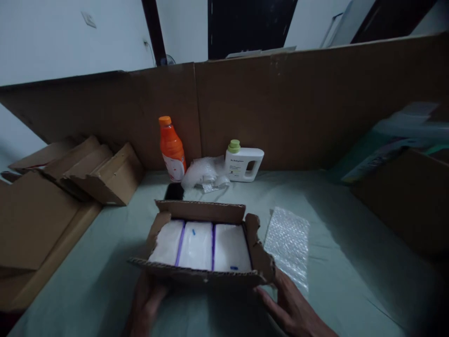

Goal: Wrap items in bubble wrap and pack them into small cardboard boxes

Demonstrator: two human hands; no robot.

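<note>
An open cardboard box (206, 276) with torn flaps stands before me. Packed in it side by side are three white packs (196, 241) with purple edges, apparently soft plastic-wrapped packs. My right hand (286, 304) grips the box's near right corner, thumb on the front wall and fingers round the side. At the near left corner is my left hand (145, 302), somewhat blurred and closed on the box, its fingertips hidden behind the cardboard. A flat sheet of bubble wrap (287, 243) lies just right of the box.
An orange bottle (171, 152), crumpled bubble wrap (206, 173) and a white jug with a green cap (242, 164) stand along the cardboard wall (298, 107). A dark phone-like object (174, 191) lies behind the box. Cardboard boxes (115, 175) fill the left; another carton (407, 201) is right.
</note>
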